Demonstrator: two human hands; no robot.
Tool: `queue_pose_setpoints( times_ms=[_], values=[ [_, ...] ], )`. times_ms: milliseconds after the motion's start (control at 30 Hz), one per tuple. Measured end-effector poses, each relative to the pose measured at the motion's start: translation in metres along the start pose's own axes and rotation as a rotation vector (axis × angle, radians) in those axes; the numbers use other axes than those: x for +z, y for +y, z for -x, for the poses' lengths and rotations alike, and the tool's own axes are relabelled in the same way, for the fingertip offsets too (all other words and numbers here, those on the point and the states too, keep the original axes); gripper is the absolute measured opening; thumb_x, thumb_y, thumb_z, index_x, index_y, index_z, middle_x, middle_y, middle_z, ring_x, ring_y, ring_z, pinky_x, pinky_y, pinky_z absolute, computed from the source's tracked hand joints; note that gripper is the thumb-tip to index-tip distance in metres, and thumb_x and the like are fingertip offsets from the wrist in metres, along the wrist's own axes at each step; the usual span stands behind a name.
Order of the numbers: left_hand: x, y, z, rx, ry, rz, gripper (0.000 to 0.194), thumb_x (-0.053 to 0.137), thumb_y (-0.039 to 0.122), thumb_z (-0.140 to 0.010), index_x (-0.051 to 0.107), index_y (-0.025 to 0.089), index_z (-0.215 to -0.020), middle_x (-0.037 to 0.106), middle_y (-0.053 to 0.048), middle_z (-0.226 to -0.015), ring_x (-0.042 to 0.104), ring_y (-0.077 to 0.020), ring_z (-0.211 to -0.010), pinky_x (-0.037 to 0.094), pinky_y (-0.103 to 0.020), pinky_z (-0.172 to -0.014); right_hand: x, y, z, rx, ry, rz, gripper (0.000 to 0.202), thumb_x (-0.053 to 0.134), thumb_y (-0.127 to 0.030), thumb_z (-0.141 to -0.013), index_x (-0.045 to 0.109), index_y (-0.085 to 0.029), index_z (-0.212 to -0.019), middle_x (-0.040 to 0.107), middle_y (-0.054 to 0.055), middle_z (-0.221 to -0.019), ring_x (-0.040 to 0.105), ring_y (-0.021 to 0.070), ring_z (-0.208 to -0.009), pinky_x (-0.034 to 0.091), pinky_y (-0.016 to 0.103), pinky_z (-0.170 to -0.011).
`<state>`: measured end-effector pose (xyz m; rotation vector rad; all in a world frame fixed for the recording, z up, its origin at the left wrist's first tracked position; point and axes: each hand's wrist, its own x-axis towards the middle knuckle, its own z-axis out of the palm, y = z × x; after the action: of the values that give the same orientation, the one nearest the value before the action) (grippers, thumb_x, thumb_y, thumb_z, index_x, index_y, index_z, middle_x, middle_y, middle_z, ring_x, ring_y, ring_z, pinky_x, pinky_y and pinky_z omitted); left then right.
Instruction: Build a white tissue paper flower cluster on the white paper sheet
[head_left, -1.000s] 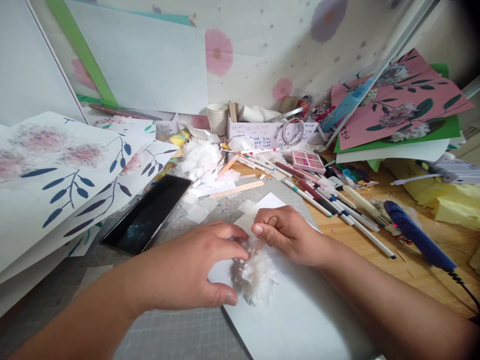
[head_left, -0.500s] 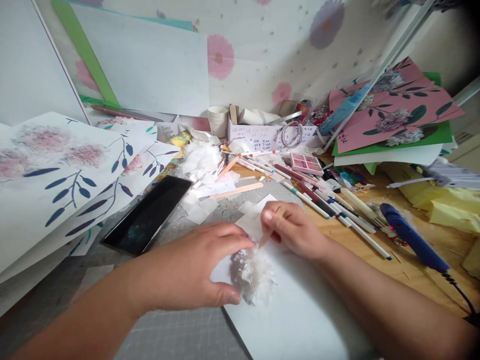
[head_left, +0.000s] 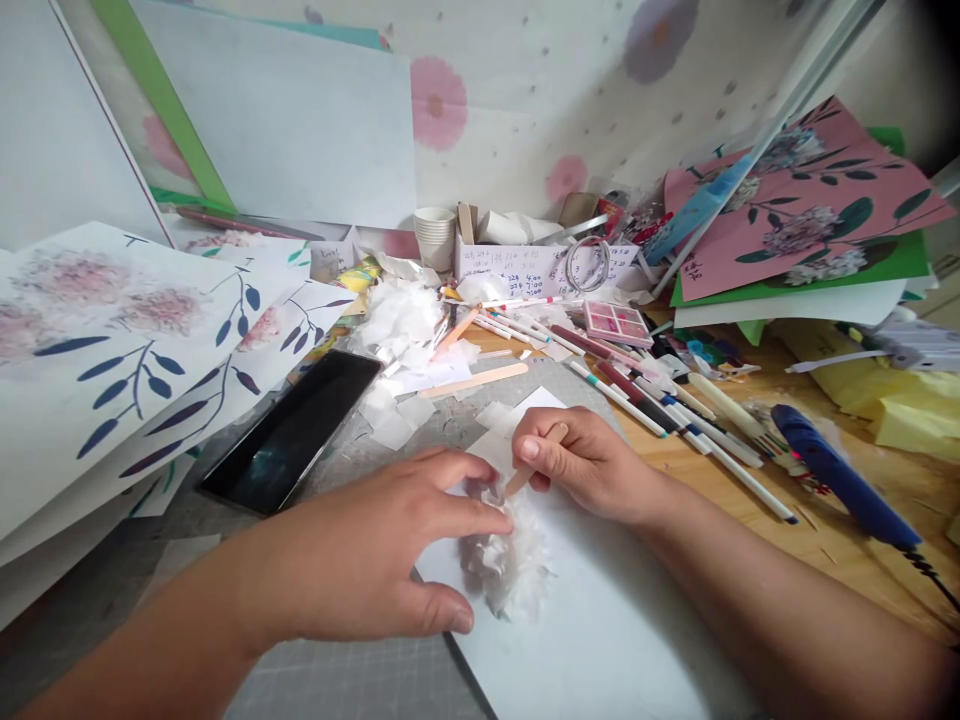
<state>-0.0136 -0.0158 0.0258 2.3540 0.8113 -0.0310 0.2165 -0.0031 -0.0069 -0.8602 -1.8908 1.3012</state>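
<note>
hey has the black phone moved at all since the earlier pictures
No, the black phone hasn't visibly moved: judged against the loose wooden stick on the mat, it keeps the same place to the left.

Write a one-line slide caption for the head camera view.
Right hand holds a flat wooden stick at a ruffled white paper flower; left hand spreads beside it.
</note>
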Motion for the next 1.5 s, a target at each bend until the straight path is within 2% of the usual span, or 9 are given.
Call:
queue_pose_setpoints(
  times_ms=[200, 500, 600, 700, 767, 900, 1033, 1167, 1500],
  values=[
    [0.0, -0.001, 0.0, -0.016, -0.038, 0.014, 0.052, 0.073, 0.043, -0.075, 0.059, 0.041, -0.125, 0.048, -0.001, -0.14, 0.046, -0.0293, -0.128, 0.04, -0.04, -0.106, -0.002, -0.005, -0.001, 0.033, -0.037, -0.028, 0.043, 0.05, -0.05, -0.093, 0.051, -0.017, -0.065, 0.054, -0.002, -0.055, 0.046, 0.0074, -0.049, 0.035, 0.019, -0.046],
    [0.001, 0.003, -0.002, -0.05, 0.002, 0.009, 0.066, 0.076, 0.035, -0.07, 0.053, 0.038, -0.132, 0.049, -0.001, -0.138, 0.047, -0.0287, -0.127, 0.04, -0.041, -0.106, -0.005, 0.001, 0.0, 0.005, -0.099, -0.003, 0.039, 0.051, -0.043, -0.094, 0.052, -0.017, -0.066, 0.048, -0.005, -0.056, 0.041, 0.0066, -0.048, 0.032, 0.019, -0.046],
    [0.002, 0.006, -0.002, -0.065, -0.022, -0.003, 0.066, 0.075, 0.036, -0.07, 0.053, 0.041, -0.132, 0.044, 0.0, -0.144, 0.045, -0.0307, -0.13, 0.039, -0.044, -0.107, -0.011, 0.001, -0.001, -0.043, 0.026, 0.002, 0.04, 0.049, -0.043, -0.095, 0.051, -0.018, -0.064, 0.052, -0.002, -0.058, 0.049, 0.0101, -0.054, 0.039, 0.022, -0.052],
    [0.003, 0.007, 0.0, -0.082, -0.043, 0.0, 0.069, 0.077, 0.037, -0.068, 0.052, 0.043, -0.133, 0.04, 0.001, -0.149, 0.041, -0.0328, -0.133, 0.038, -0.046, -0.108, -0.02, 0.003, -0.003, -0.162, 0.238, 0.181, 0.038, 0.043, -0.039, -0.097, 0.056, -0.017, -0.069, 0.059, 0.004, -0.074, 0.057, 0.0154, -0.071, 0.045, 0.029, -0.068],
    [0.004, 0.007, 0.001, -0.084, -0.05, -0.005, 0.072, 0.077, 0.037, -0.067, 0.05, 0.043, -0.134, 0.039, 0.001, -0.15, 0.038, -0.0338, -0.136, 0.037, -0.048, -0.109, -0.026, 0.007, -0.005, -0.135, 0.295, 0.409, 0.031, 0.042, -0.034, -0.097, 0.061, -0.017, -0.081, 0.061, 0.006, -0.081, 0.057, 0.0177, -0.078, 0.044, 0.031, -0.073],
    [0.004, 0.008, 0.003, -0.087, -0.05, -0.016, 0.075, 0.078, 0.038, -0.067, 0.049, 0.043, -0.135, 0.036, 0.0, -0.152, 0.034, -0.0354, -0.138, 0.035, -0.051, -0.11, -0.028, 0.014, -0.008, 0.014, 0.188, 0.761, 0.017, 0.054, -0.02, -0.087, 0.067, -0.017, -0.097, 0.06, 0.007, -0.091, 0.058, 0.0184, -0.077, 0.044, 0.032, -0.073],
    [0.005, 0.008, 0.004, -0.094, -0.066, -0.018, 0.076, 0.079, 0.041, -0.066, 0.048, 0.044, -0.136, 0.034, -0.002, -0.154, 0.032, -0.038, -0.139, 0.034, -0.055, -0.109, -0.018, 0.017, -0.011, 0.039, 0.071, 0.795, 0.026, 0.062, -0.015, -0.076, 0.068, -0.018, -0.102, 0.058, 0.007, -0.099, 0.059, 0.0162, -0.077, 0.046, 0.029, -0.072],
    [0.005, 0.008, 0.003, -0.078, -0.062, -0.018, 0.076, 0.079, 0.043, -0.066, 0.048, 0.044, -0.136, 0.033, -0.003, -0.155, 0.031, -0.0387, -0.139, 0.034, -0.056, -0.109, -0.008, 0.019, -0.017, 0.042, 0.1, 0.896, 0.017, 0.06, -0.014, -0.077, 0.071, -0.017, -0.09, 0.061, 0.004, -0.089, 0.057, 0.0137, -0.069, 0.042, 0.027, -0.066],
    [0.004, 0.009, 0.006, -0.075, -0.069, -0.014, 0.072, 0.079, 0.04, -0.066, 0.052, 0.044, -0.133, 0.033, -0.002, -0.154, 0.031, -0.0366, -0.14, 0.034, -0.054, -0.109, -0.014, 0.016, -0.02, 0.107, 0.325, 0.58, 0.012, 0.059, -0.021, -0.079, 0.07, -0.017, -0.075, 0.066, 0.003, -0.075, 0.059, 0.0151, -0.069, 0.042, 0.026, -0.065]
  ],
)
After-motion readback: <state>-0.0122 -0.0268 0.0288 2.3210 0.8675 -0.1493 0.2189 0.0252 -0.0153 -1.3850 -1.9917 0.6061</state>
